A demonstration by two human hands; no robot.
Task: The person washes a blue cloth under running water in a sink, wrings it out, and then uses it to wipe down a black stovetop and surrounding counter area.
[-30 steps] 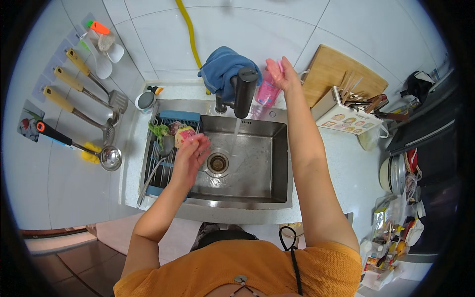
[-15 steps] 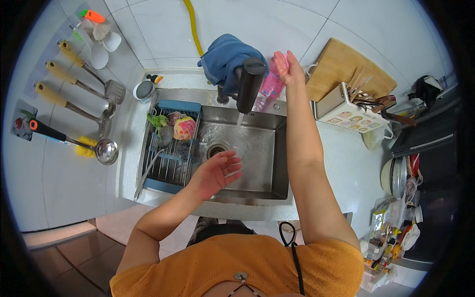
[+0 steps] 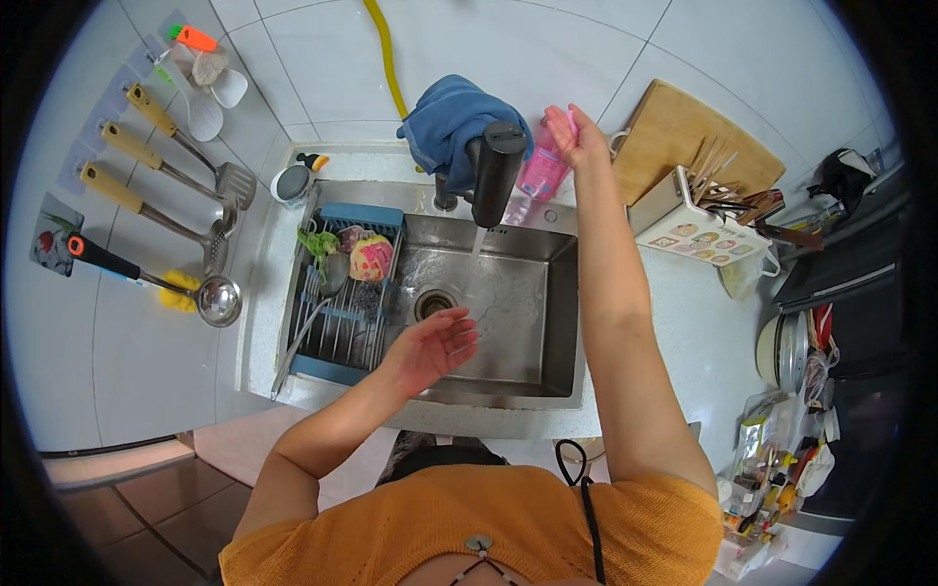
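In the head view, the left hand (image 3: 435, 349) hangs over the sink (image 3: 562, 322) at 7 o'clock, fingers parted, gripping nothing. The right hand (image 3: 578, 145) is beside the top of the pink bottle (image 3: 543, 176), beyond the sink's 1 o'clock edge; its fingers look straight, but I cannot tell whether they press it. The blue rack (image 3: 362, 213) sits at 9 o'clock, presumably so drips drain.

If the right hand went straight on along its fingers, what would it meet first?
Probably the white tiled wall ahead of the right hand; the pink bottle is close beside that line, and depth is unclear.
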